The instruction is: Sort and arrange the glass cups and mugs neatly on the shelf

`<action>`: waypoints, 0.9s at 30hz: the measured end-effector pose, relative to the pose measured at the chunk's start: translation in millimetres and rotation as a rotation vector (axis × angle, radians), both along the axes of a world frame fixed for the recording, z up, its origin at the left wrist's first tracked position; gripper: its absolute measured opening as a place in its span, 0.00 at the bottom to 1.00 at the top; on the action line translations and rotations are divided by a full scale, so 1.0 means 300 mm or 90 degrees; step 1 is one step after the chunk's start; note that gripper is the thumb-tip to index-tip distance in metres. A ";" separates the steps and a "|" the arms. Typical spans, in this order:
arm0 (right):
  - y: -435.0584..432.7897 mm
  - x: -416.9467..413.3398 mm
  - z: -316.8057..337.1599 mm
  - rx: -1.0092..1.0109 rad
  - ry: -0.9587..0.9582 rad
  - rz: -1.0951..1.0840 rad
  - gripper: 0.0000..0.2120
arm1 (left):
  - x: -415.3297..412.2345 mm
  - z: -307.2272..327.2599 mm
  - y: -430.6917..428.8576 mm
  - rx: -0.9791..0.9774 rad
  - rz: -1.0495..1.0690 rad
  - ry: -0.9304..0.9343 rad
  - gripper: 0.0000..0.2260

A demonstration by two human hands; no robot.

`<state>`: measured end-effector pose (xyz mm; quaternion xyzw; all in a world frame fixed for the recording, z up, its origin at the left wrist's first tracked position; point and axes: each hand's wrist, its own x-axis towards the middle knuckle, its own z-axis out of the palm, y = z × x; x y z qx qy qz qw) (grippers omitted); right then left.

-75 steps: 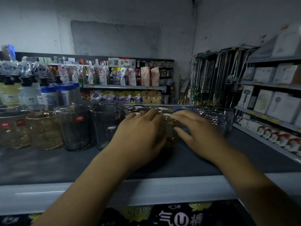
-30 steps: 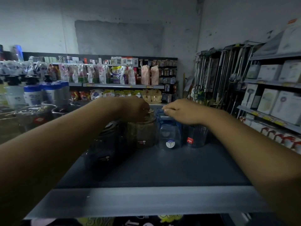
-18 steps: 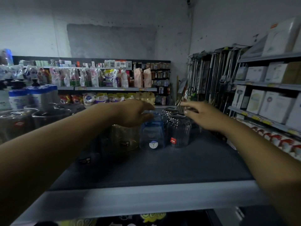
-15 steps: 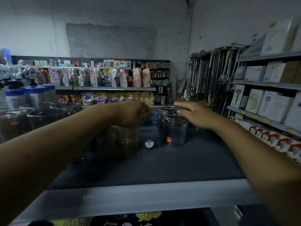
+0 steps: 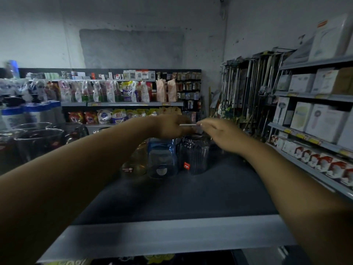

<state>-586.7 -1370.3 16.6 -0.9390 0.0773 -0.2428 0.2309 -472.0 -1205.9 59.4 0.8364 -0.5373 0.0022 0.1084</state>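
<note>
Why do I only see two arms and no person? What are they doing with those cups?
The camera sits on the person's head, so you see what they see: their own two arms reaching forward. This is a shop. The left hand and right hand reach over the tops of cups on a dark shelf: a yellowish cup, a blue cup and a ribbed dark cup with a red sticker. It is too dim to tell whether the fingers grip anything.
</note>
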 end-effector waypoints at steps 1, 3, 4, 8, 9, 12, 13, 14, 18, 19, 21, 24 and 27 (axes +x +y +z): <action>-0.024 -0.011 0.008 0.002 -0.014 -0.016 0.15 | -0.002 0.002 -0.017 0.020 0.003 0.020 0.24; -0.076 -0.035 0.011 -0.014 -0.002 -0.044 0.18 | -0.006 0.002 -0.040 0.046 0.006 0.045 0.23; -0.097 -0.044 0.004 -0.024 0.016 -0.046 0.19 | -0.008 0.001 -0.046 0.048 0.006 0.049 0.23; -0.134 -0.044 -0.052 -0.033 0.022 -0.028 0.19 | -0.010 -0.006 -0.045 0.041 0.013 0.037 0.23; -0.138 -0.042 -0.060 -0.043 0.009 -0.031 0.19 | -0.007 -0.008 -0.041 0.041 0.012 0.033 0.23; -0.141 -0.049 -0.067 -0.059 -0.012 -0.032 0.18 | -0.006 -0.015 -0.028 0.035 0.005 0.042 0.23; -0.142 -0.053 -0.069 -0.062 -0.015 -0.033 0.18 | -0.009 -0.016 -0.025 0.031 0.001 0.049 0.22; -0.143 -0.055 -0.071 -0.065 -0.020 -0.035 0.18 | -0.014 -0.017 -0.022 0.027 -0.004 0.055 0.22; -0.137 -0.061 -0.076 -0.074 -0.035 -0.053 0.18 | -0.031 -0.018 -0.012 0.016 -0.020 0.073 0.21; -0.135 -0.061 -0.075 -0.079 -0.035 -0.055 0.18 | -0.031 -0.020 -0.010 0.013 -0.022 0.069 0.22; -0.132 -0.061 -0.073 -0.079 -0.033 -0.056 0.18 | -0.029 -0.022 -0.007 0.004 -0.020 0.057 0.22; -0.127 -0.059 -0.070 -0.098 -0.020 -0.063 0.19 | -0.032 -0.026 -0.007 -0.005 -0.021 0.042 0.22; -0.103 -0.074 -0.056 -0.142 -0.003 -0.067 0.21 | -0.033 -0.025 0.007 -0.020 -0.032 0.013 0.21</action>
